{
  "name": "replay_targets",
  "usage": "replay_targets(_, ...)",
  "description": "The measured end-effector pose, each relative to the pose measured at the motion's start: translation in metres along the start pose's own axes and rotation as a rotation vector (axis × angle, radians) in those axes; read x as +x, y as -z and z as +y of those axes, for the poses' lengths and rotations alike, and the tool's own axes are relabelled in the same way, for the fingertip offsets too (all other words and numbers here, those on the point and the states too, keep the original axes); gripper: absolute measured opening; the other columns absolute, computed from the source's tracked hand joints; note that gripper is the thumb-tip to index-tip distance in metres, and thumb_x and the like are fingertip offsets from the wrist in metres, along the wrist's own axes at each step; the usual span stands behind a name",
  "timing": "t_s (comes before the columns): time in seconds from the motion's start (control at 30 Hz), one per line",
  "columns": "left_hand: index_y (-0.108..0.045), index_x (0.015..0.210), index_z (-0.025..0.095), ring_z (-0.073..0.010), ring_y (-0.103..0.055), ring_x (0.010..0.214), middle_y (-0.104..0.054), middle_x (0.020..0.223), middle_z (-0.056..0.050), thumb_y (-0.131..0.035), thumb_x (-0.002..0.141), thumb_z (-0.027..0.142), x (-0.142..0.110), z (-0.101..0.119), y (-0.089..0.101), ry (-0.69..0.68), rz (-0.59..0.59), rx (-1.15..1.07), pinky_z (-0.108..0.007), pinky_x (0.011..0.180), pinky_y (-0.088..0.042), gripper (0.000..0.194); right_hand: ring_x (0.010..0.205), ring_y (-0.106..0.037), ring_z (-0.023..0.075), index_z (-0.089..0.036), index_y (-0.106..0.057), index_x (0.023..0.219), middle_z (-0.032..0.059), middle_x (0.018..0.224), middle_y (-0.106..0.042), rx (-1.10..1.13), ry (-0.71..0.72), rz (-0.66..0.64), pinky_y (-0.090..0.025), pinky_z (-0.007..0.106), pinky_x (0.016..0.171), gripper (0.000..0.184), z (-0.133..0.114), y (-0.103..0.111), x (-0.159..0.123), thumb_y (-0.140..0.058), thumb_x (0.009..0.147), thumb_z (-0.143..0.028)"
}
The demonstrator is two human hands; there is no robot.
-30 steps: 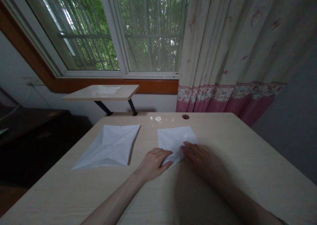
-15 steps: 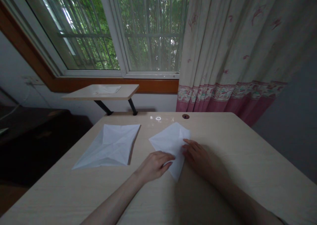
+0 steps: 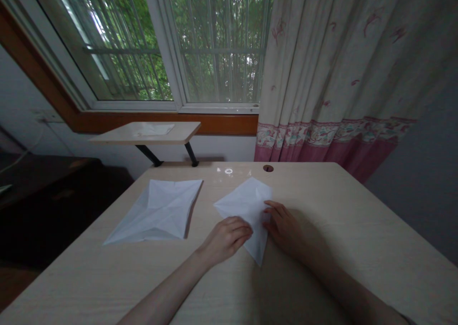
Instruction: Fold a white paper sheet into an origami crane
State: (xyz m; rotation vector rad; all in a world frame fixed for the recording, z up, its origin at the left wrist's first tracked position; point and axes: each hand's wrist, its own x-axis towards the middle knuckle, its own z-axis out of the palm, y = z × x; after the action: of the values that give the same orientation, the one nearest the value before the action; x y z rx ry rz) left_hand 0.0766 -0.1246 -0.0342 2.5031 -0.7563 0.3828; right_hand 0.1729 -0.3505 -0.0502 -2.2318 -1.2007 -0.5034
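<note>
White paper (image 3: 246,196) lies on the pale desk (image 3: 339,201), one corner pointing towards the person, another out to the left; both hands are at it. Left hand (image 3: 227,236): fingers curled with the thumb close in, over the lower left part of the sheet; whether paper is pinched beneath them, cannot tell. Right hand (image 3: 284,227): loosely bent, fingers slightly spaced, tips at the sheet's right edge; a pinch there cannot be confirmed either. A larger creased sheet (image 3: 164,210) lies to the left, apart from the hands, and a small white piece (image 3: 157,130) rests on the raised shelf (image 3: 189,129). Risks, as judged: the sheet looks thin and light, so uneven pressure from the two hands could swivel it on the smooth desk top. If the right fingertips push inward while the left hand bears down, the edge may buckle or take a stray crease — most likely between the hands. Pulling them apart with both gripping could tear it; lifting quickly may drag the paper or let a loose layer spring up.
</note>
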Motion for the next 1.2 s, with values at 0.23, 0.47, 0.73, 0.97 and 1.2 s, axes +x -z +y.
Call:
replay_targets(0.23, -0.058, 0.123, 0.021, -0.0205, -0.057, 0.121, -0.062, 0.128, -0.007, -0.056, 0.097, 0.031, 0.002, 0.004, -0.002, 0.111, -0.041, 0.052, -0.036, 0.104, -0.048, 0.028, 0.122, -0.052, 0.0278, -0.021, -0.053, 0.113, 0.0135, 0.128, -0.056, 0.048, -0.016, 0.003, -0.049, 0.051, 0.101, 0.035, 0.002, -0.004, -0.001, -0.053, 0.081, -0.006)
replay_targets(0.47, -0.049, 0.138, 0.028, -0.0233, -0.045, 0.134, -0.048, 0.145, -0.006, -0.049, 0.1, 0.028, 0.0, 0.005, -0.002, 0.1, -0.133, 0.118, -0.042, 0.112, -0.041, 0.038, 0.128, -0.045, 0.0287, -0.022, -0.049, 0.117, 0.0142, 0.133, -0.049, 0.124, -0.024, 0.02, -0.046, 0.053, 0.104, 0.039, 0.006, -0.005, -0.001, -0.053, 0.082, -0.007)
replay_targets(0.73, -0.051, 0.138, 0.031, -0.025, -0.048, 0.13, -0.048, 0.146, -0.006, -0.049, 0.099, 0.029, 0.004, 0.009, 0.004, 0.083, -0.17, 0.153, -0.045, 0.109, -0.041, 0.039, 0.128, -0.045, 0.0282, -0.022, -0.052, 0.115, 0.0137, 0.132, -0.049, 0.148, -0.031, 0.005, -0.046, 0.053, 0.104, 0.035, 0.005, -0.006, -0.001, -0.051, 0.084, -0.007)
replay_targets(0.97, -0.053, 0.136, 0.03, -0.0256, -0.051, 0.124, -0.052, 0.14, -0.006, -0.05, 0.098, 0.033, 0.006, 0.014, 0.009, 0.092, -0.173, 0.183, -0.045, 0.105, -0.043, 0.038, 0.127, -0.046, 0.0265, -0.022, -0.054, 0.117, 0.013, 0.131, -0.051, 0.14, 0.002, -0.005, -0.046, 0.051, 0.104, 0.033, 0.006, -0.003, -0.001, -0.048, 0.088, -0.006)
replay_targets(1.2, -0.053, 0.136, 0.029, -0.028, -0.052, 0.12, -0.052, 0.139, -0.007, -0.053, 0.096, 0.036, 0.006, 0.015, 0.011, 0.086, -0.164, 0.215, -0.047, 0.102, -0.044, 0.04, 0.125, -0.048, 0.0255, -0.022, -0.057, 0.116, 0.0124, 0.131, -0.052, 0.149, 0.026, -0.005, -0.047, 0.049, 0.103, 0.034, 0.005, -0.001, 0.0, -0.049, 0.088, -0.005)
